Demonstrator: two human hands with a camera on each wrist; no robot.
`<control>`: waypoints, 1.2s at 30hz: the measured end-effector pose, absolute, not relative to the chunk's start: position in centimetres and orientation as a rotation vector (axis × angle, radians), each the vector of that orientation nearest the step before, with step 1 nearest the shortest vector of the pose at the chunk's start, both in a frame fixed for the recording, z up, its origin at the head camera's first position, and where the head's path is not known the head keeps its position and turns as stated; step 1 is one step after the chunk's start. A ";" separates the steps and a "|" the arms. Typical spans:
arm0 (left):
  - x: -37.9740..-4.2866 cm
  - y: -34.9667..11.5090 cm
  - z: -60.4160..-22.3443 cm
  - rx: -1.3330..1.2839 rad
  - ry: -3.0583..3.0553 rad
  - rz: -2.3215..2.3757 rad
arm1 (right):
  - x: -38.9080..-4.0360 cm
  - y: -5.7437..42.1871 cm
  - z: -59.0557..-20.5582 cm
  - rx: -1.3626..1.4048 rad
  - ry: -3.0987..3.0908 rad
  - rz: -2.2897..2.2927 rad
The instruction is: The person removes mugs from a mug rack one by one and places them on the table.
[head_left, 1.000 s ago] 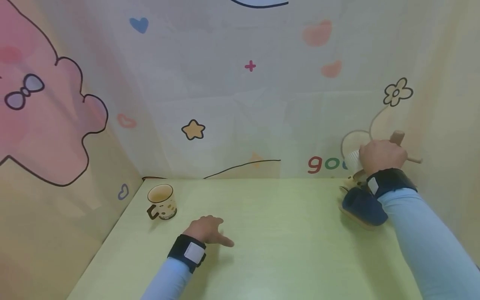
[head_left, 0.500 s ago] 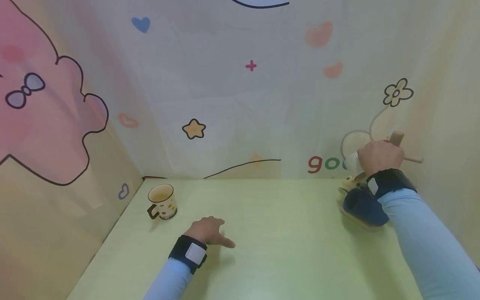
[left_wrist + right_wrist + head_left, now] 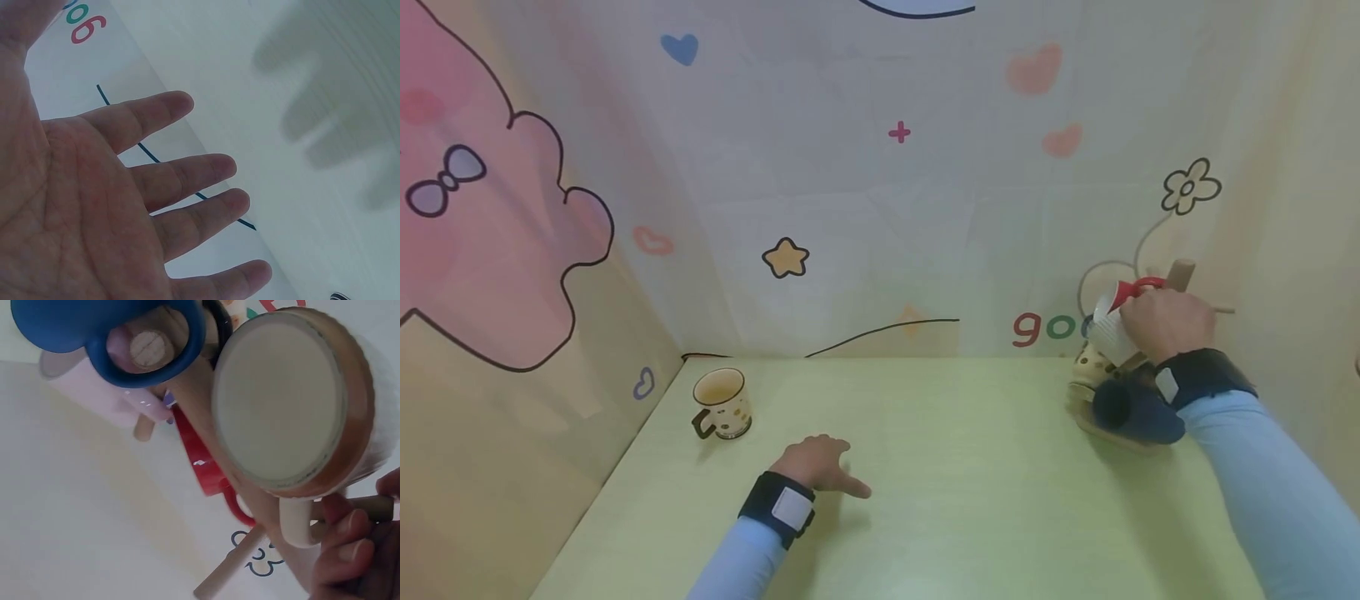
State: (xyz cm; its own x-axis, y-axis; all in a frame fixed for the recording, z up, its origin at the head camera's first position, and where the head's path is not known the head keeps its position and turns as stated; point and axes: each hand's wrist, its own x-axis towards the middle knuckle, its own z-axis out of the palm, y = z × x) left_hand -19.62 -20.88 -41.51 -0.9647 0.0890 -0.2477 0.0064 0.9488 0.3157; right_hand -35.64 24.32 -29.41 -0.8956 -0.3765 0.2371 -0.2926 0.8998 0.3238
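My right hand [image 3: 1168,321] is at the wooden mug tree [image 3: 1180,275], its fingers [image 3: 350,553] curled at the handle of a white ribbed mug [image 3: 1108,337]. In the right wrist view this mug's pale base [image 3: 281,403] faces the camera, and a wooden peg [image 3: 378,507] shows at its handle loop. A red mug [image 3: 201,459], a blue mug [image 3: 56,322] and a pale pink mug [image 3: 94,390] hang about the post. A spotted cream mug [image 3: 1088,367] sits low on the tree's left. My left hand [image 3: 812,465] hovers over the table, fingers spread, holding nothing.
Another spotted cream mug [image 3: 722,404] with a brown handle stands upright on the table's back left. The pale green table [image 3: 925,467] ends at a printed cloth backdrop [image 3: 865,208], with side walls left and right. The tree stands near the back right corner.
My right hand has shifted slightly right and down, and the tree's post has moved a little left. More of the red and spotted mugs shows. My left hand stays about where it was.
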 end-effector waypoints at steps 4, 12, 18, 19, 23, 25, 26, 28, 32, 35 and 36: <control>-19.6 -20.8 -41.5 0.074 2.835 0.455 | -35.7 25.3 -29.7 0.598 -2.700 -0.413; -19.5 -20.7 -41.6 0.078 2.834 0.466 | -36.1 27.2 -29.8 0.738 -2.660 -0.442; -19.4 -20.5 -41.7 0.081 2.838 0.465 | -36.1 28.6 -29.6 0.804 -2.670 -0.421; -19.4 -20.5 -41.7 0.083 2.839 0.465 | -36.2 28.9 -29.6 0.796 -2.687 -0.386; -19.3 -20.5 -41.5 0.090 2.841 0.474 | -36.3 29.2 -29.4 0.726 -2.749 -0.251; -19.3 -20.5 -41.4 0.091 2.839 0.482 | -36.3 29.2 -29.4 0.709 -2.742 -0.268; -19.2 -20.5 -41.3 0.090 2.837 0.483 | -36.3 29.1 -29.4 0.709 -2.731 -0.300; -19.2 -20.5 -41.2 0.090 2.836 0.483 | -36.1 28.9 -29.5 0.701 -2.712 -0.354; -19.2 -20.4 -41.1 0.089 2.835 0.482 | -35.5 28.5 -30.2 0.532 -2.746 -0.214; -19.2 -20.3 -41.2 0.088 2.835 0.480 | -34.7 28.0 -31.3 0.229 -2.741 0.125; -19.2 -20.3 -41.2 0.088 2.834 0.479 | -34.3 27.6 -31.8 0.127 -2.702 0.234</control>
